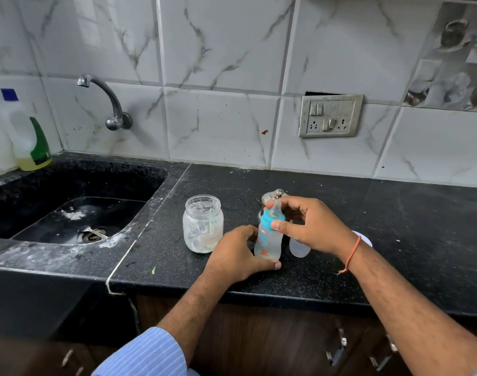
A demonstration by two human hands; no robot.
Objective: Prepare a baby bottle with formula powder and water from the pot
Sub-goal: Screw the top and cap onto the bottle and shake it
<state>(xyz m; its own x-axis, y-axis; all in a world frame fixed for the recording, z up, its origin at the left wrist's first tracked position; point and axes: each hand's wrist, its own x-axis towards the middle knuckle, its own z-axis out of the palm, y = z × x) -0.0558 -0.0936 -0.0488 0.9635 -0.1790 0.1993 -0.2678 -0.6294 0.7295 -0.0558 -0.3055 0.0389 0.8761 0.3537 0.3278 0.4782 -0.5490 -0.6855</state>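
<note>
A clear baby bottle (268, 241) with a blue collar and teat stands upright on the black counter (394, 240). My left hand (238, 253) grips its lower body from the left. My right hand (310, 226) pinches the blue collar from the right with thumb and fingers. Behind the bottle, a steel pot (274, 196) with a knobbed lid is mostly hidden by my right hand. To the left stands an open glass jar (203, 223) with white powder residue and a spoon inside.
The bottle's clear cap (299, 247) and a white lid (366, 237) lie under my right wrist. A black sink (77, 213) with a wall tap (107, 101) lies at left, a detergent bottle (31, 139) in its corner. A switchboard (330, 115) is on the wall.
</note>
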